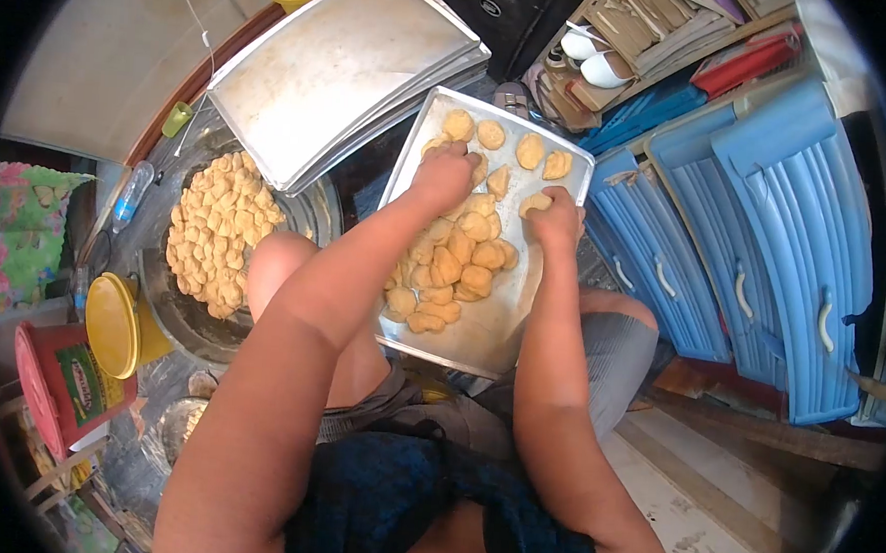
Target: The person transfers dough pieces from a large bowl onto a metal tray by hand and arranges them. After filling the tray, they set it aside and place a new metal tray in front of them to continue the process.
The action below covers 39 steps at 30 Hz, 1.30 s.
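Note:
A metal baking tray rests across my lap, tilted in view. Several yellowish dough pieces are heaped in its middle and lower left, some touching each other. Toward its far edge, more dough pieces lie spaced apart. My left hand is in the upper left of the tray, its fingers closed at a dough piece and partly covering it. Near the right rim, my right hand grips another dough piece between thumb and fingers.
On my left, a wide round basin holds a large pile of dough pieces. Stacked metal trays stand beyond it. A yellow bucket and a red bucket are farther left. Blue drawers line the right.

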Motion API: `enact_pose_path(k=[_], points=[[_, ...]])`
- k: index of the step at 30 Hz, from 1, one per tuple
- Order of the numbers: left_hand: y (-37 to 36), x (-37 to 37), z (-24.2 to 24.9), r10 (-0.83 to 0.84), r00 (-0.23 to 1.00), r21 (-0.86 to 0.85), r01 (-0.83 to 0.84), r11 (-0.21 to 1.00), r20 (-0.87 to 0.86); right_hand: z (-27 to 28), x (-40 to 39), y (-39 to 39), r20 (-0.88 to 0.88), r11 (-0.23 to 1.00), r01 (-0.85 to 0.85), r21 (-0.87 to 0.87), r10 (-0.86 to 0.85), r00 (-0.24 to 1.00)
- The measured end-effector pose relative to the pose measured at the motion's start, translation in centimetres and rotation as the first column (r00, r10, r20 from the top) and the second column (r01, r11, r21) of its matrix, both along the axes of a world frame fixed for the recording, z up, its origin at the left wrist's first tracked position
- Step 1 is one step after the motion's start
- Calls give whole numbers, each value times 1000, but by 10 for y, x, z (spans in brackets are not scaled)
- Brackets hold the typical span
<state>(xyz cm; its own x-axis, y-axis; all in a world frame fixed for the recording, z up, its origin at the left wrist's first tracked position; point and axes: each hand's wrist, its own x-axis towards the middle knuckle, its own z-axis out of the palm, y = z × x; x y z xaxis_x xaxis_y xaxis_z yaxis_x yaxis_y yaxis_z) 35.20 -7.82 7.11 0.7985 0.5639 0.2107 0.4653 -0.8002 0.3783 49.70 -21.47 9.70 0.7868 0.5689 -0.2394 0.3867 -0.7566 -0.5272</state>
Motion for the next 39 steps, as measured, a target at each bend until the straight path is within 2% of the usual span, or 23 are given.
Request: enact_pose_path(k=[2, 4, 6, 7, 9, 10, 12, 13, 15, 17, 19, 20, 22, 23, 24, 26, 27, 28, 30, 32, 35, 37, 39], points=[[-3, 2, 6, -14, 1000, -15, 14, 1000, -3, 7, -11, 3, 346, 983, -180, 16, 164, 924], [-4, 5, 9, -27, 1000, -29, 27, 999, -6, 0, -18, 15, 351, 924, -334, 188, 254, 901], [0, 6, 7, -115, 992, -237, 124, 963, 52, 7, -27, 23, 291, 906, -411, 101, 368, 883], [1, 7, 3, -118, 992, -237, 126, 963, 47, -1, -23, 25, 287, 907, -408, 103, 365, 885], [2, 10, 4, -81, 982, -367, 140, 920, 170, -15, -11, 28, 161, 972, -217, 85, 202, 966], [3, 10, 7, -78, 982, -367, 136, 920, 170, -18, -9, 27, 160, 972, -220, 85, 205, 966], [2, 8, 11, -128, 988, -384, 151, 911, 86, -21, -9, 20, 319, 987, -144, 67, 116, 941], [1, 8, 10, -128, 988, -388, 152, 909, 86, -22, -12, 16, 405, 982, -180, 52, 144, 903], [1, 9, 12, -194, 980, -211, 183, 960, -36, -22, -13, 12, 406, 976, -214, 41, 179, 896], [-5, 9, 16, -236, 971, -164, 227, 960, -37, -20, -11, 6, 409, 968, -247, 33, 212, 888], [-13, 8, 21, -264, 964, -115, 258, 959, -39, -15, -6, 0, 475, 972, -147, 182, 44, 879], [-18, 10, 23, -298, 954, -130, 292, 948, -32, -15, -4, -3, 476, 971, -154, 181, 50, 878], [-27, 8, 21, -330, 944, -150, 322, 935, -29, -17, -3, -10, 242, 982, 2, 189, -49, 969], [-30, 8, 17, -340, 939, -119, 332, 936, -51, -31, 2, -12, 141, 953, 2, 302, -46, 989], [-32, 8, 15, -350, 934, -88, 344, 935, -72, -30, 0, -12, 139, 953, 4, 303, -49, 989], [-30, 9, 13, -340, 938, -54, 336, 940, -75, -29, -5, -11, 286, 845, 11, 534, -193, 939], [-30, 8, 17, -329, 941, -22, 328, 944, -79, -32, -4, -11, 285, 845, 13, 534, -194, 939], [-26, 9, 22, -330, 940, -23, 330, 944, -81, -37, -2, -11, 305, 848, -31, 529, -156, 940], [-19, 11, 34, -274, 927, -258, 208, 944, -255, -37, -1, -11, 319, 848, -68, 525, -122, 940], [-18, 1, 35, -251, 923, -251, 179, 951, -291, -29, -1, -10, 447, 907, -214, 363, 32, 894], [-16, -20, 35, -219, 886, -224, 135, 965, -408, -1, -19, -8, 426, 883, -188, 430, -14, 905], [-18, -33, 37, -210, 843, -188, 133, 973, -495, -16, -26, -9, 29, 883, -167, 439, 172, 985], [-26, -44, 47, -161, 866, -183, 81, 980, -474, -39, -43, -9, 141, 807, -404, 430, 381, 914]])
